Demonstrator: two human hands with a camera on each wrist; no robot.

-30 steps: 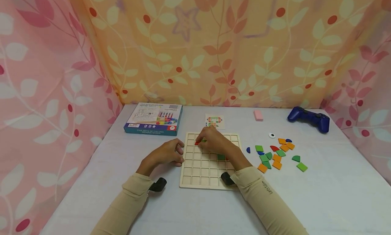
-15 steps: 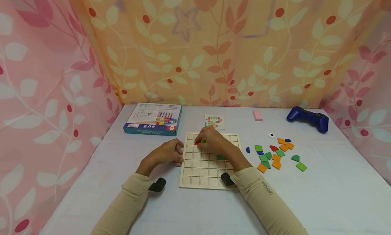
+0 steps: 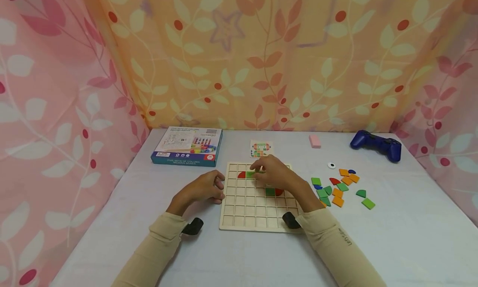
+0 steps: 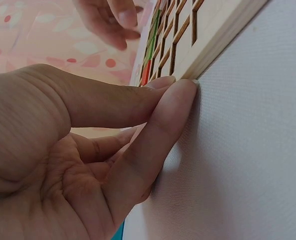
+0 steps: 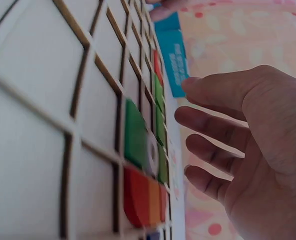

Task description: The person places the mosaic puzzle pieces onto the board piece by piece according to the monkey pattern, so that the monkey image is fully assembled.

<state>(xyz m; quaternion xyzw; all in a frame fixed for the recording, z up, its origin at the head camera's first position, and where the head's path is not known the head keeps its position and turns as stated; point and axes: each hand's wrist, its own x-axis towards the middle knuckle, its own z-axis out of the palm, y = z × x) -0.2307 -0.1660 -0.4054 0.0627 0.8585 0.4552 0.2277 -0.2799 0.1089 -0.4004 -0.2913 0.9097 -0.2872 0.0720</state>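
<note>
A light wooden grid board (image 3: 239, 212) lies on the table. My left hand (image 3: 205, 185) is at its left edge; in the left wrist view, thumb and index finger (image 4: 172, 110) pinch that edge. My right hand (image 3: 274, 171) hovers over the board's upper part, fingers apart and holding nothing. A red quarter-circle tile (image 3: 242, 175) and a light green square tile (image 3: 250, 175) sit side by side in the second row. Lower right are a dark green square tile (image 3: 270, 192) and a red tile (image 3: 279, 192). A white eye disc (image 5: 151, 152) shows beyond the dark green tile.
Loose orange, green, red and blue tiles (image 3: 337, 201) lie right of the board, with another eye disc (image 3: 331, 165). Behind are a pattern card (image 3: 267, 154), a pink block (image 3: 315, 141) and a blue game controller (image 3: 376, 145). A boxed set (image 3: 186, 148) lies back left.
My right hand has let go of the red quarter-circle tile and moved right, uncovering it and the light green tile. My left hand has stayed at the board's edge.
</note>
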